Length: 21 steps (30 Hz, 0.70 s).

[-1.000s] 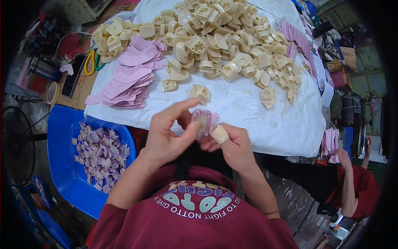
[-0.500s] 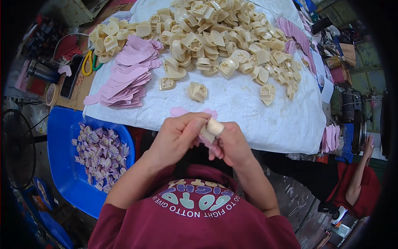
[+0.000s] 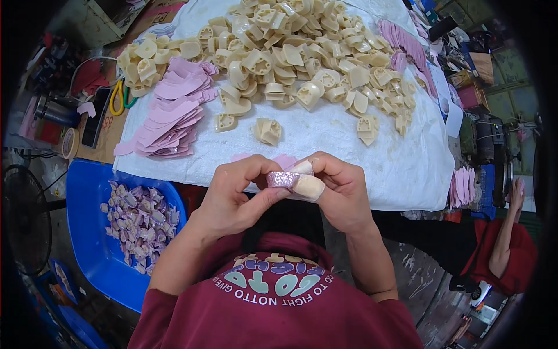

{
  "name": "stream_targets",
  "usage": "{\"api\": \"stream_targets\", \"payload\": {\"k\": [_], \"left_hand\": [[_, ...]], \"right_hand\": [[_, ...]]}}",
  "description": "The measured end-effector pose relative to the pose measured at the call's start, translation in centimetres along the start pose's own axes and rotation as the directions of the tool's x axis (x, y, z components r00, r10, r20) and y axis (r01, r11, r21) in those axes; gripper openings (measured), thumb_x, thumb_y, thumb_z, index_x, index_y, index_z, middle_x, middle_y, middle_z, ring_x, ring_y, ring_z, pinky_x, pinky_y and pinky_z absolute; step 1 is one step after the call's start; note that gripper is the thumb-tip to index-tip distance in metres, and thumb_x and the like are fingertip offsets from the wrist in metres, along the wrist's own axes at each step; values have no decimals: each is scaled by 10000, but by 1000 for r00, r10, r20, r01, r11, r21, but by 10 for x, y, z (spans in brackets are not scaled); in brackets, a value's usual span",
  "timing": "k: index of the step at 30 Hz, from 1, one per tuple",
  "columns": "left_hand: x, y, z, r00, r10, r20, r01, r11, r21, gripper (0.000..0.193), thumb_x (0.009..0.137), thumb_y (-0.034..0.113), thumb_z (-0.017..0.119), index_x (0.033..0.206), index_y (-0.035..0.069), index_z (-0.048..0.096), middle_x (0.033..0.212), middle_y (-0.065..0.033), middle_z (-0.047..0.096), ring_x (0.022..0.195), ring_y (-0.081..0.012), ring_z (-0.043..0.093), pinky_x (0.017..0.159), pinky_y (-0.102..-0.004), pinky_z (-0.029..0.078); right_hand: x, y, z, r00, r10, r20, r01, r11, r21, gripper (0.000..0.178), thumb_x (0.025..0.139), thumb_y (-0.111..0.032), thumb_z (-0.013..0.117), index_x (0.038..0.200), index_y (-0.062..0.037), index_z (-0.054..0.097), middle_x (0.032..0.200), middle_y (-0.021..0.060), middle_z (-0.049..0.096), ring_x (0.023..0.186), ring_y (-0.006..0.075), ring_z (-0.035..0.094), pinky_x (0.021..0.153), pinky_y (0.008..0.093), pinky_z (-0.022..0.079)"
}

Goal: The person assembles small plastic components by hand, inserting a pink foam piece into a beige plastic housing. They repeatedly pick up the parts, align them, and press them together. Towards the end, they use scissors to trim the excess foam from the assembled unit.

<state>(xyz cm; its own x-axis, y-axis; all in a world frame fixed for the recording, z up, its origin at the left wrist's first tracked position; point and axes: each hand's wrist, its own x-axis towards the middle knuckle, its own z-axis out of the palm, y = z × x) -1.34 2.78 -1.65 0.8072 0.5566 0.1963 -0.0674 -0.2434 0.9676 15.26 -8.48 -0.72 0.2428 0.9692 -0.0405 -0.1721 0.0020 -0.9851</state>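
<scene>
A small shoe heel with a glittery pink covering (image 3: pixel 280 179) is held between both hands at the table's front edge. My left hand (image 3: pixel 229 192) pinches its left end between thumb and fingers. My right hand (image 3: pixel 349 195), with pale tape on the thumb and a fingertip, closes on its right end. Behind the hands, pink cut pieces (image 3: pixel 285 161) lie on the white cloth (image 3: pixel 325 151). A bare beige heel (image 3: pixel 268 132) sits just beyond them, in front of a big pile of beige heels (image 3: pixel 285 55). To the left is a fanned stack of pink pieces (image 3: pixel 171 125).
A blue basin (image 3: pixel 87 232) with many pink-covered heels (image 3: pixel 139 224) stands at my left. Green-and-yellow scissors (image 3: pixel 118 99), a phone (image 3: pixel 96 122) and a tape roll (image 3: pixel 71 138) lie at the table's left. Another person (image 3: pixel 511 256) is at the right.
The heel has turned so its glittery pink side faces up. My right hand has shifted its hold, its taped thumb and fingertip now at the heel's right end. The view has shifted slightly.
</scene>
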Motion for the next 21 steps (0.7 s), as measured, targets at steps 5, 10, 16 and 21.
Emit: {"api": "stream_targets", "payload": {"k": [5,10,16,21], "left_hand": [[-8,-4,6,998,-56,-18,53,989,-136,172,815,90,721,925,-6,630,787,-52,655,698,-98,598,633,-244,475],[-10,-3,6,997,-73,-7,71,988,-134,169,816,83,720,924,-8,628,781,-49,653,695,-91,604,640,-232,477],[-9,3,4,994,-108,9,108,994,-3,161,834,51,702,954,-9,615,833,-37,651,759,-82,600,702,-232,480],[-14,-9,8,970,-237,-49,219,946,-240,124,838,59,692,922,-6,629,780,-8,635,704,-52,568,642,-217,464]], "right_hand": [[-4,-1,-2,996,72,48,-75,995,68,112,860,-39,653,961,10,657,886,9,645,805,40,564,719,212,469],[-4,-4,-5,996,67,59,-59,990,-130,118,850,-21,627,959,15,652,888,13,654,772,54,592,684,235,501],[-1,-2,4,998,-50,38,61,913,-402,104,842,19,562,942,16,591,863,25,649,784,73,616,712,244,518],[4,3,-4,986,112,120,-100,990,-103,103,845,15,567,946,22,583,871,28,632,802,59,597,718,220,495]]}}
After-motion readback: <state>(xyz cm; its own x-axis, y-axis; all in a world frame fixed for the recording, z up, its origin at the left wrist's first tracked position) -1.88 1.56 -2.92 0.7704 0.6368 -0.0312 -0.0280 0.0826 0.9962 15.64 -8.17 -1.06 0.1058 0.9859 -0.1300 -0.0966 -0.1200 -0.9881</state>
